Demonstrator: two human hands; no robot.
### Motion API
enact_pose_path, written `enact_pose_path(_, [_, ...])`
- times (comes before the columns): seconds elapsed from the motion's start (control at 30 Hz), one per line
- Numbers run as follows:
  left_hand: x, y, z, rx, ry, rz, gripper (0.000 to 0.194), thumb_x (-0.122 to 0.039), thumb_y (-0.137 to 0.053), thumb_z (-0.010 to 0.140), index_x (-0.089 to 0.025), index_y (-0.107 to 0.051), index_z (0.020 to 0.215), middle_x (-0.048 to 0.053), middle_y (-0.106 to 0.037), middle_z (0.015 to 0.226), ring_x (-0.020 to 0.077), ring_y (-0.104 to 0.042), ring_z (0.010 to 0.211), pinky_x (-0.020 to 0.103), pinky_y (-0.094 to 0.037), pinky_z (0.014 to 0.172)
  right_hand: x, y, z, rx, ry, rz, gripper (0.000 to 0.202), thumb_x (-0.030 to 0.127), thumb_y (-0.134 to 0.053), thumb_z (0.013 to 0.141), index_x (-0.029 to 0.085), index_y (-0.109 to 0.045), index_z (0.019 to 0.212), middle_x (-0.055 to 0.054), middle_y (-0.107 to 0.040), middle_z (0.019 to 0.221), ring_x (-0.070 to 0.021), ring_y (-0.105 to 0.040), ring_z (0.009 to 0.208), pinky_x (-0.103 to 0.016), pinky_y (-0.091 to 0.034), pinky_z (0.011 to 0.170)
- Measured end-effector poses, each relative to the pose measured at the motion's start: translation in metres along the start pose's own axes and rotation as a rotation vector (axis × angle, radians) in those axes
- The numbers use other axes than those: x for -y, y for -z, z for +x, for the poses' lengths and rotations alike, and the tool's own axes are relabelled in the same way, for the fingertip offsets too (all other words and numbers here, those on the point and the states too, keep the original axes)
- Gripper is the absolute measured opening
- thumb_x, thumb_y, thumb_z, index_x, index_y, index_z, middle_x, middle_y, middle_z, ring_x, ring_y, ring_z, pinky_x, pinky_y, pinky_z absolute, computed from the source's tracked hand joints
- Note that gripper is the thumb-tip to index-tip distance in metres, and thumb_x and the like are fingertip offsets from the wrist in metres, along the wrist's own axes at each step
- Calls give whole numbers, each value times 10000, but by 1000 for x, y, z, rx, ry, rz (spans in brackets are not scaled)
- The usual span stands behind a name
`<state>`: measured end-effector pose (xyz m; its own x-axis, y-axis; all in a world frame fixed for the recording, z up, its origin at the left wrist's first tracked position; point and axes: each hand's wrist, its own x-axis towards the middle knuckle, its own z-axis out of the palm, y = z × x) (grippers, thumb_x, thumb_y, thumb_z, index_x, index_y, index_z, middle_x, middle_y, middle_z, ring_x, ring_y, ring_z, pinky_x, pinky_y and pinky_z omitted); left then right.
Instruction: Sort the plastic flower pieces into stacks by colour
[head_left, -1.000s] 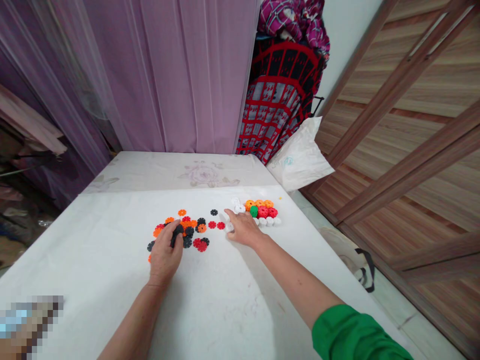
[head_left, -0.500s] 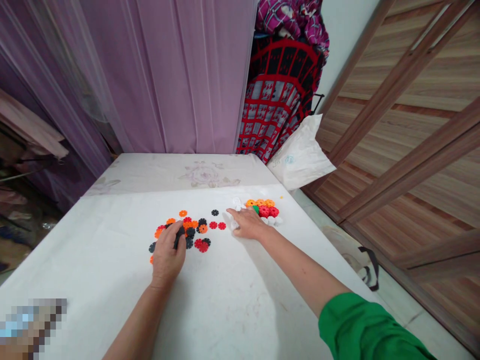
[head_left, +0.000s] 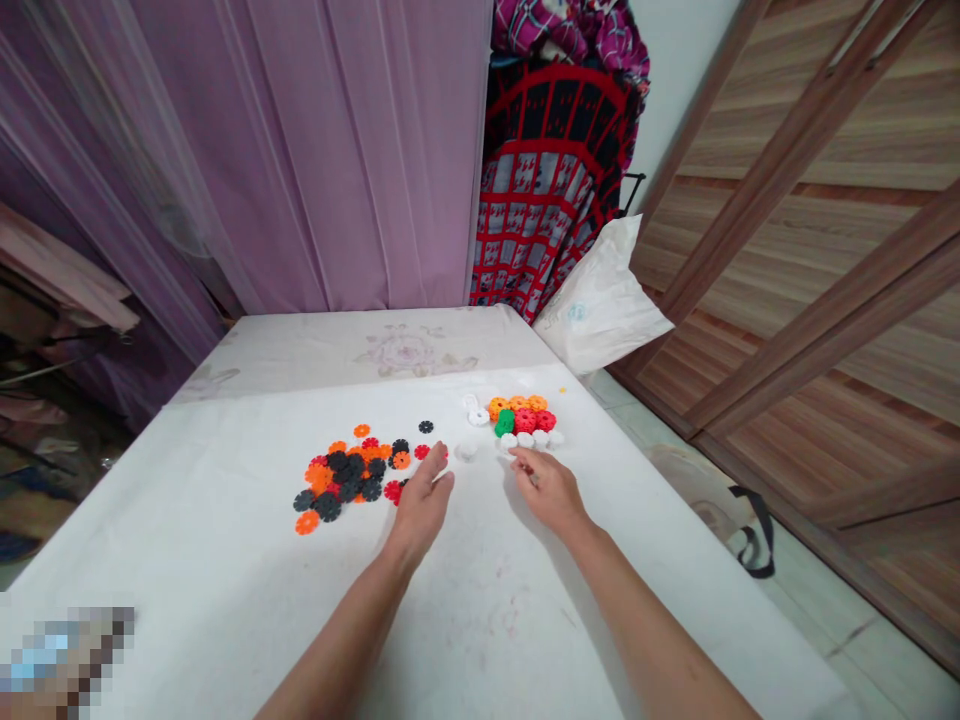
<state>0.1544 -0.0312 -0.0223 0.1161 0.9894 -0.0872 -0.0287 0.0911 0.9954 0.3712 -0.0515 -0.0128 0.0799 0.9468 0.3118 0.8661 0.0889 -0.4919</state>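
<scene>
My left hand (head_left: 424, 500) is open, with its fingers stretched forward. It holds nothing visible and partly hides some red snowflake discs (head_left: 392, 491). To its left lies a loose pile of black snowflake discs (head_left: 346, 472) and orange snowflake discs (head_left: 307, 522). My right hand (head_left: 551, 490) has curled fingers, their tips close together by a row of white disc stacks (head_left: 525, 440); what they pinch is too small to tell. Behind that row are a green stack (head_left: 505, 423), red stacks (head_left: 525, 421) and orange-yellow stacks (head_left: 519, 403). White discs (head_left: 466, 452) lie between my hands.
More white discs (head_left: 477, 416) lie farther back on the white-covered table (head_left: 225, 600). A white bag (head_left: 604, 310) stands beyond the table's right corner. Wooden cabinet doors (head_left: 787, 250) are to the right, and a purple curtain (head_left: 360, 150) hangs behind.
My left hand has left the pile and moved right, now without the black discs it held. My right hand has moved right and nearer from the loose white discs to the white row.
</scene>
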Motion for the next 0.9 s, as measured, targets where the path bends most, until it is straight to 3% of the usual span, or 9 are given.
enact_pose_path(0.13, [-6,-20,15,-81,93,-266,471,-461,-517,911,-277,-538,1344,50,-380,1562,226,-351,1439,424,-294,1192,-22,-2,-26,-49,-50,105,331,271,-435,859,229,-720,1022,-49,-752,929,-191,-676,817,-321,-538,804])
enact_pose_path(0.27, [-8,-35,23,-121,122,-344,572,-545,-281,974,-238,-448,1427,72,-308,1595,202,-321,1451,416,-294,1198,-26,-2,-32,-62,-59,146,330,313,-431,873,224,-723,999,-53,-755,930,-197,-683,819,-333,-543,809])
enact_pose_path(0.43, [-11,-52,24,-121,108,-307,651,-570,-141,982,-234,-375,1488,71,-259,1612,190,-285,1463,406,-272,1204,-23,-3,-30,-39,-80,135,314,298,-443,877,238,-725,1002,-44,-759,948,-194,-685,847,-332,-539,829])
enact_pose_path(0.7, [-28,-61,26,-166,202,-372,646,-539,-131,994,-200,-376,1487,82,-306,1593,165,-349,1435,345,-289,1193,-23,-1,-29,-18,-104,165,312,296,-441,878,252,-726,996,-32,-761,971,-196,-685,878,-326,-531,827])
enact_pose_path(0.9, [-30,-74,26,-175,213,-407,649,-535,-133,997,-188,-346,1503,71,-298,1597,148,-329,1442,314,-278,1192,-22,0,-29,-23,-97,185,310,300,-443,880,245,-727,992,-38,-760,972,-200,-689,889,-327,-530,837])
